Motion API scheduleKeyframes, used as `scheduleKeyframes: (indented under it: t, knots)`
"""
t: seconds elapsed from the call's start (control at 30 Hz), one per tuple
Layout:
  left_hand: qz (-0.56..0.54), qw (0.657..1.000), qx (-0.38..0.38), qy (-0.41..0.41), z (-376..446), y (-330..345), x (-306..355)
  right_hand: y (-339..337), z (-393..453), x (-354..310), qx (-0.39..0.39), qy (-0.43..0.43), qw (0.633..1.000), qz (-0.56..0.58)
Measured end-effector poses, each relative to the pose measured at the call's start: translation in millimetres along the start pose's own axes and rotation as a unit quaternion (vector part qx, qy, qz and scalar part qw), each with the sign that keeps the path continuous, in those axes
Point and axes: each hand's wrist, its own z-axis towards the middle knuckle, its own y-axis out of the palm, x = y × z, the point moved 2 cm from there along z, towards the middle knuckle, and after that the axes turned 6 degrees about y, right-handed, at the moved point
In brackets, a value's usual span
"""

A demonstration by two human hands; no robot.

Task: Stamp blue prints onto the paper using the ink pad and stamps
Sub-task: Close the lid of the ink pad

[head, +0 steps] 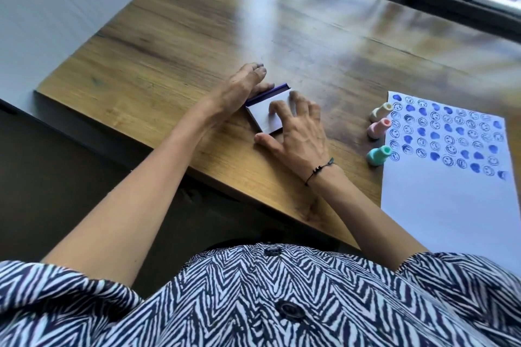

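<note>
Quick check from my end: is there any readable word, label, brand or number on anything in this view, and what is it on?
None: no readable words, brands or numbers anywhere in view.
Ink pad: the white lid is blank; both hands partly cover it.
Paper: blue smiley faces and solid shapes only, no lettering.
Three stamps: no visible markings.
Blouse: zigzag pattern only.

Closed white ink pad (266, 118) w/ blue edge lies flat on table left of 3 upright stamps, cream (380, 112), pink (377, 128), mint (378, 155), beside half-stamped paper (439, 197).
</note>
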Motion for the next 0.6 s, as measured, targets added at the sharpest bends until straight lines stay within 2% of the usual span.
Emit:
scheduleKeyframes:
  t: [0.23,0.5,0.6]
  knots:
    - [0.012,0.999,-0.027,-0.031,5,-6,1,4,12,-11,-0.01,0.017,1.0,-0.006]
    - [0.055,0.996,-0.064,-0.03,11,-6,2,5,10,-12,-0.033,-0.025,0.997,-0.066]
    - [0.069,0.994,-0.081,-0.038,13,-4,7,2,8,-13,-0.043,-0.014,0.996,-0.072]
